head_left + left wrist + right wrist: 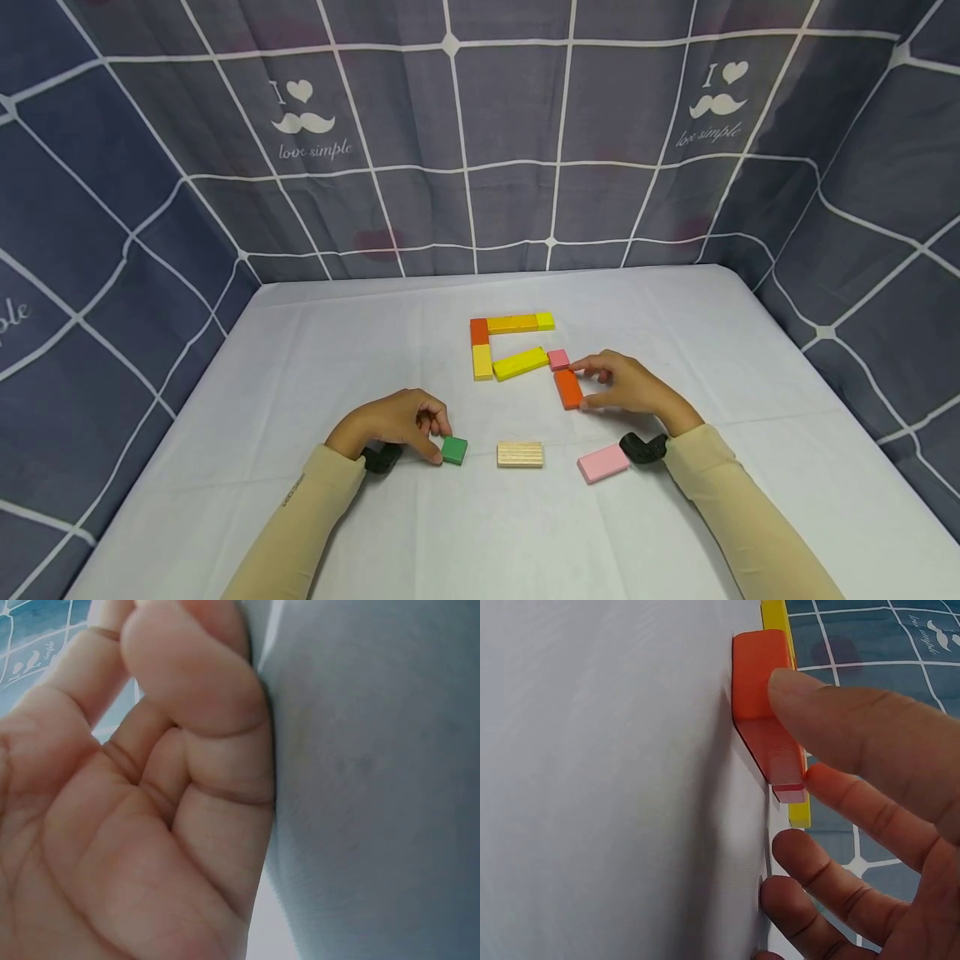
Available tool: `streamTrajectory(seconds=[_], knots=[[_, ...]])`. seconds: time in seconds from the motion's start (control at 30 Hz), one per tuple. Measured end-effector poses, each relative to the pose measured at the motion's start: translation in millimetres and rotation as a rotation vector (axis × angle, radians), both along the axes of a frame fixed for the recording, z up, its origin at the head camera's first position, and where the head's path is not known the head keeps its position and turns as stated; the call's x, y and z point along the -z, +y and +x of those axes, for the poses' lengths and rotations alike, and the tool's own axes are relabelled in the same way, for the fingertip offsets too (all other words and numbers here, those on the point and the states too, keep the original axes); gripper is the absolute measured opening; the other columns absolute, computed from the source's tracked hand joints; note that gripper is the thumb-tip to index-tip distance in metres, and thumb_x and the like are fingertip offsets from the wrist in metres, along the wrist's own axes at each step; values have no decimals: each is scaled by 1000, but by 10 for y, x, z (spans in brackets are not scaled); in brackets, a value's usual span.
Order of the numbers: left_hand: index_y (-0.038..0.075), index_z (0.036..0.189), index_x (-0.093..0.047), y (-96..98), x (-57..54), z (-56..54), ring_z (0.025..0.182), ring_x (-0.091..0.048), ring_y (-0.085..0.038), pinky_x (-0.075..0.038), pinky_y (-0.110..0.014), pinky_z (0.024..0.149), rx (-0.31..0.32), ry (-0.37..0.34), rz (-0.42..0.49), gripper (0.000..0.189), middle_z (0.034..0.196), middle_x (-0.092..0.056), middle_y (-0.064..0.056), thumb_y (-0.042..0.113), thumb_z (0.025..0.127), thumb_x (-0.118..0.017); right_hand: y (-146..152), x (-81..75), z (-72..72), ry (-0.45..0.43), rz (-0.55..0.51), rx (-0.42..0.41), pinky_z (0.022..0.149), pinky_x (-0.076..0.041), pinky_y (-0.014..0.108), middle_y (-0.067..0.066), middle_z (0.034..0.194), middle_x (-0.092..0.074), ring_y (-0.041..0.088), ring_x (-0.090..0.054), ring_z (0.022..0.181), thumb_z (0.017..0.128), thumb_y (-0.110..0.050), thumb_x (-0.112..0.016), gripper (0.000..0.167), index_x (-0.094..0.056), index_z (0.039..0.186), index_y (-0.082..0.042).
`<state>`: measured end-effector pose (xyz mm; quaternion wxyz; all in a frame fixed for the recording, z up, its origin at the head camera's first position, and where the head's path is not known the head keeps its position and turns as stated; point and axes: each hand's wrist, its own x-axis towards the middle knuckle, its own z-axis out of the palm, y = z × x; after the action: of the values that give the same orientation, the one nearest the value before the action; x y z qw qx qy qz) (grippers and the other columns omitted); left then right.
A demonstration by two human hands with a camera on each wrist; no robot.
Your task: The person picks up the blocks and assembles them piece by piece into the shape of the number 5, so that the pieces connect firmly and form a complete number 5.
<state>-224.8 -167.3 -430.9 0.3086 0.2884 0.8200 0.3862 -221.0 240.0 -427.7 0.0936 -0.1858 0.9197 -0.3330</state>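
Note:
My left hand point(401, 421) pinches a small green block point(454, 450) low over the white table, thumb and fingertips at its left side. In the left wrist view the curled fingers and thumb of the left hand point(187, 765) hide the block. Farther right, my right hand point(626, 382) holds an orange block point(568, 390) by its ends, thumb at the near end and index finger at the far end. The right wrist view shows the thumb on the orange block point(761, 682), other fingers spread loosely. A small pink block point(558, 359) sits right at its far end.
A yellow block point(521, 363) lies slanted left of the small pink one. Beyond are a yellow-orange block point(482, 362), a red-orange block point(479, 332), an amber block point(513, 324) and a yellow square point(545, 321). Nearer lie a ridged wooden block point(520, 454) and a pink block point(603, 463).

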Motion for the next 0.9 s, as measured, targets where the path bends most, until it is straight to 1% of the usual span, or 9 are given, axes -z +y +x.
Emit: streamTrajectory(seconds=[0.23,0.5,0.67,0.9], knots=[[9,90,-79,1,-9,0,73,-54,-13,-45,-20,67,-3,-3,-1,24,81,-66,2,3,75,-96,-23,-23,-6,-6,1,2,83,-48,38,14,115,-68,28,-54,98,86,-13,-93,55,-72,136,-2],[9,91,-79,6,-20,7,73,-53,-11,-45,-20,67,-1,-2,-3,24,81,-65,4,3,76,-96,-28,1,-33,-14,9,13,88,-49,40,14,117,-68,28,-55,102,87,-15,-92,54,-73,137,-4],[9,90,-79,2,-19,11,73,-53,-12,-44,-20,67,-10,-8,-5,24,80,-65,3,3,75,-96,-23,15,-38,-6,-1,14,88,-49,41,14,118,-67,29,-55,102,87,-16,-92,54,-73,136,-4],[7,90,-78,6,-20,10,73,-53,-11,-45,-20,67,-6,-4,1,24,81,-65,2,2,75,-96,-21,32,-49,-9,-10,27,90,-50,42,14,118,-68,29,-56,103,87,-15,-92,54,-73,136,-4]])
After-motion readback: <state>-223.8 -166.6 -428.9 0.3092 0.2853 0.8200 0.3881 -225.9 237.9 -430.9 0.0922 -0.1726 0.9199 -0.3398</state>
